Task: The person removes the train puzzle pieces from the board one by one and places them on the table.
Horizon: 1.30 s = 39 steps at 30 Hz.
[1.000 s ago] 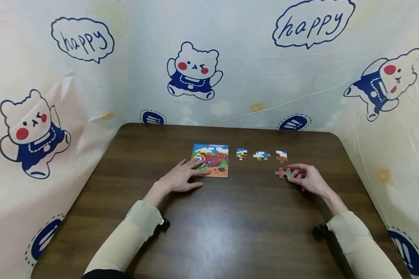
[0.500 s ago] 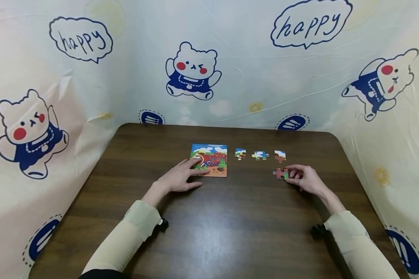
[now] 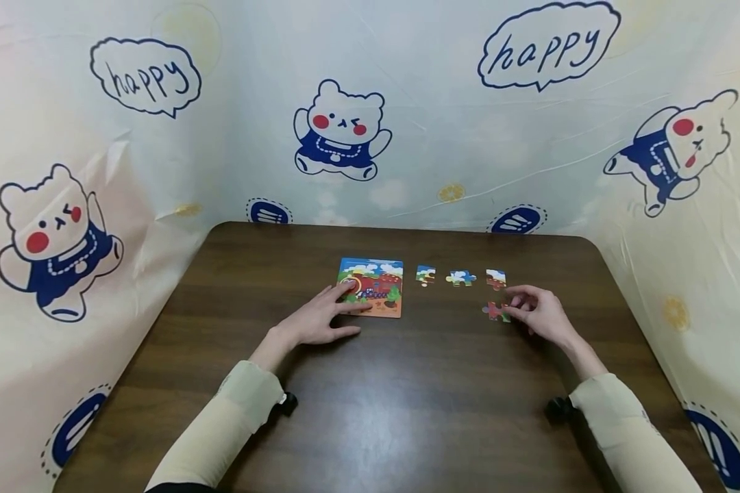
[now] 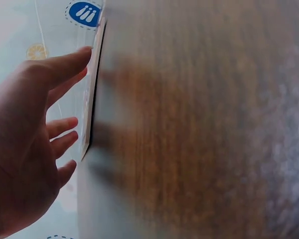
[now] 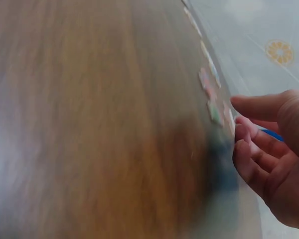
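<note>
My left hand (image 3: 316, 316) lies with fingers extended over the lower left of a picture card (image 3: 379, 270) showing a red train. In the left wrist view the card (image 4: 92, 99) appears edge-on beyond the fingertips. To the right, my right hand (image 3: 541, 315) hovers at a red and green jigsaw piece (image 3: 495, 311), its thumb overlapping that piece's right end. The index fingertip is at the lower right of another jigsaw piece (image 3: 496, 277) just behind. In the right wrist view, a gap shows between thumb and fingers, and the pieces (image 5: 214, 110) lie flat beyond them.
Two more jigsaw pieces, a left one (image 3: 425, 275) and a middle one (image 3: 460, 277), lie in a row right of the card. Everything sits on a dark wooden table (image 3: 382, 397). A printed curtain (image 3: 432, 137) surrounds the table's back and sides.
My right thumb and index finger have come off the edge of the red and green jigsaw piece; the index finger has moved back toward the piece behind. My left hand stays on the card.
</note>
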Motion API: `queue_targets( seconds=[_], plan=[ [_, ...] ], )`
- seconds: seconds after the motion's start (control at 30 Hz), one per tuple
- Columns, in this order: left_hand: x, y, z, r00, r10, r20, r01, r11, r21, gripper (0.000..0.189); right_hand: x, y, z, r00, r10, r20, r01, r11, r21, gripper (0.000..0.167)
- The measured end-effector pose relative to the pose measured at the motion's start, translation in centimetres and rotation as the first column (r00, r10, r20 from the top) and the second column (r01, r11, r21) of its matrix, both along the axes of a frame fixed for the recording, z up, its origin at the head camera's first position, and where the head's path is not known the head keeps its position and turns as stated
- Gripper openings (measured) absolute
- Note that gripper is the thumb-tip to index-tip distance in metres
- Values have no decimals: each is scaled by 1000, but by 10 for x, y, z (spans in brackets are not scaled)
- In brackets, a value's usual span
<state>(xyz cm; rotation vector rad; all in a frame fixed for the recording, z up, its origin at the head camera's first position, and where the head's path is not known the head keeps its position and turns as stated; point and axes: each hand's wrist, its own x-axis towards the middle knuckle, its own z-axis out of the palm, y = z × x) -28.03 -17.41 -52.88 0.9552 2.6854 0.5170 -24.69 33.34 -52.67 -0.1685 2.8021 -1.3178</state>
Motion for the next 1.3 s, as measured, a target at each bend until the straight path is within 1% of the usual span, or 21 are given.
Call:
queue_targets(
  seconds=[0.07,0.13,0.27,0.4,0.5,0.63,0.83,0.97,1.13,1.3],
  plan=[
    [0,0,2,1000,8,0,-8,1000,-3,62,-2,-5,2,1000,-12,-21,12,1000,-10,36],
    [0,-2,3,1000,16,-12,-16,1000,-11,62,-4,-12,4,999,-7,-35,7,1000,-19,36],
    [0,-7,4,999,30,-27,-30,999,-22,63,-13,-30,8,998,22,-52,-23,999,-33,38],
    [3,-12,3,999,28,-26,-28,999,-33,64,-26,-52,11,998,57,-26,-59,992,-112,42],
    [4,-14,1,999,24,-26,-25,999,-39,62,-37,-72,10,997,76,0,-75,977,-201,44],
    [6,-15,-1,999,24,-32,-25,999,-42,61,-51,-104,6,995,96,-10,-96,964,-250,43],
    [6,-13,-3,999,21,-34,-23,998,-52,60,-64,-158,2,988,124,-92,-139,976,-169,40],
    [7,-12,-4,999,22,-43,-24,998,-58,59,-70,-191,-1,983,148,-111,-162,978,-133,40],
    [7,-13,-5,998,12,-58,-15,998,-63,57,-75,-217,-6,981,165,-97,-172,983,-68,44],
    [7,-14,-4,997,-2,-72,-3,998,-67,57,-78,-229,-9,980,188,-65,-191,981,-37,47]
  ],
)
